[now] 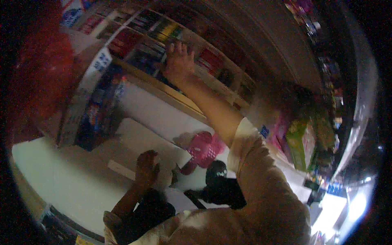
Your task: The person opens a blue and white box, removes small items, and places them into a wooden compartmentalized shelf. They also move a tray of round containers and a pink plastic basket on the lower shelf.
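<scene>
My right hand [179, 62] reaches out over a divided display rack [171, 95] of small packs. Its fingers are spread, back of the hand up, and no held thing shows; whether the fingertips touch the packs is unclear. Beneath them lie dark packs [147, 58], with a yellow pack [169, 31] just beyond. Lower down, my left hand [147, 167] hangs by a pale flat panel [137, 134] and a light strip [121, 170]. Its fingers are in shadow, so I cannot see whether they hold anything.
A pink perforated plastic basket [205, 148] and a black rounded object [216, 171] sit near my right forearm. To the left stands a dark printed box or display [98, 113] beside a white surface [46, 165]. Green packaging [297, 137] is at right. The picture is dark and blurred.
</scene>
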Tool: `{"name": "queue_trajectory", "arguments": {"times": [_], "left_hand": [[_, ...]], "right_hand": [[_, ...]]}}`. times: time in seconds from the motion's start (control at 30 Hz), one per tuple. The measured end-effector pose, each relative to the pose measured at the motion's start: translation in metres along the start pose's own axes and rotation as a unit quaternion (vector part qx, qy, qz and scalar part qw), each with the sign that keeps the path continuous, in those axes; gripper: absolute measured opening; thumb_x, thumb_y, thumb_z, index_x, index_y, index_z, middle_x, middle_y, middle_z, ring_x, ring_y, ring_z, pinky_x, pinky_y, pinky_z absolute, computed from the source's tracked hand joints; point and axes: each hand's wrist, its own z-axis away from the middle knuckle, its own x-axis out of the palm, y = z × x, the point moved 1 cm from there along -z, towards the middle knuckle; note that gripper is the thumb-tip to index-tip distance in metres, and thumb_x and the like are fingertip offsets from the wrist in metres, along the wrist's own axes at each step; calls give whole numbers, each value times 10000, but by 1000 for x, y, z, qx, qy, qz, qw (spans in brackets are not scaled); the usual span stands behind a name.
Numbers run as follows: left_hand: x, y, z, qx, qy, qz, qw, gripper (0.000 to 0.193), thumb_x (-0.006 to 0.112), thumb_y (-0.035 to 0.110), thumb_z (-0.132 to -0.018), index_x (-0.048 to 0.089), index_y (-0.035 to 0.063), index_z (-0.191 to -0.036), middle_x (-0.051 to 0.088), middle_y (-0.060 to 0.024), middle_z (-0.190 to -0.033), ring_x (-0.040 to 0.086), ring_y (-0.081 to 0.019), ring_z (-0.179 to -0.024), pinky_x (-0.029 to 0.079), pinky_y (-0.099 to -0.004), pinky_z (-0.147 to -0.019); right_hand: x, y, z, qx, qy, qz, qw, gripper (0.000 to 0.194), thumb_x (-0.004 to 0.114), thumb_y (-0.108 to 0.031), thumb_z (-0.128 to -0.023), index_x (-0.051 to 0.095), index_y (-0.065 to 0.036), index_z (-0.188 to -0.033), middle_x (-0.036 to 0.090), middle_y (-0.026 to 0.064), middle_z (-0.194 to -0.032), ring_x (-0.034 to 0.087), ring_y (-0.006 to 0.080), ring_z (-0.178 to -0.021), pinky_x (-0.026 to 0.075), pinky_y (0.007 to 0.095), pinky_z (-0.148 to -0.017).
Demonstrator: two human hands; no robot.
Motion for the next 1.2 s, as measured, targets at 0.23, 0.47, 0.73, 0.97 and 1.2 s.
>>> {"name": "queue_trajectory", "arguments": {"times": [0.23, 0.47, 0.73, 0.97, 1.2], "left_hand": [[-10, -1, -2, -45, -54, -26, 997, 457, 663, 76, -817, 537, 35, -1255, 501, -195, -1338, 459, -383, -1251, 359, -483, -1065], [-5, 4, -20, 32, -27, 36, 998, 479, 675, 70, -802, 523, 24, -1255, 504, -204, -1314, 466, -386, -1238, 385, -477, -1049], [-11, 1, -15, 21, -18, -1, 1000, 483, 680, 87, -797, 523, 42, -1252, 494, -183, -1310, 474, -384, -1209, 404, -471, -1025], [-8, 1, 1, -6, -5, 29, 1000, 471, 665, 81, -801, 526, 49, -1250, 488, -175, -1313, 493, -380, -1188, 454, -461, -974], [-7, 3, -4, -9, -30, 26, 999, 476, 673, 88, -800, 532, 51, -1253, 491, -191, -1314, 506, -389, -1182, 453, -467, -981]], "right_hand": [[-109, 161, 194, 61, -214, -54, 973, 502, 557, -339, -926, 478, -81, -1350, 542, 212, -1255, 551, 371, -1131, 477, 464, -925], [-156, 240, 300, 262, -215, 111, 934, 720, 668, -346, -872, 341, -46, -1439, 551, 289, -1256, 580, 398, -1113, 483, 466, -928], [-114, 268, 298, 365, -195, -37, 910, 766, 758, -271, -780, 392, -35, -1410, 527, 247, -1317, 549, 402, -1168, 454, 430, -994], [-143, 200, 204, 437, -55, -439, 783, 689, 691, -128, -835, 368, -94, -1443, 613, 164, -1202, 616, 294, -1050, 568, 421, -802], [-64, 42, 20, 73, -82, -380, 918, 699, 718, -205, -813, 411, -38, -1419, 623, 162, -1226, 611, 283, -1109, 495, 416, -945]]}}
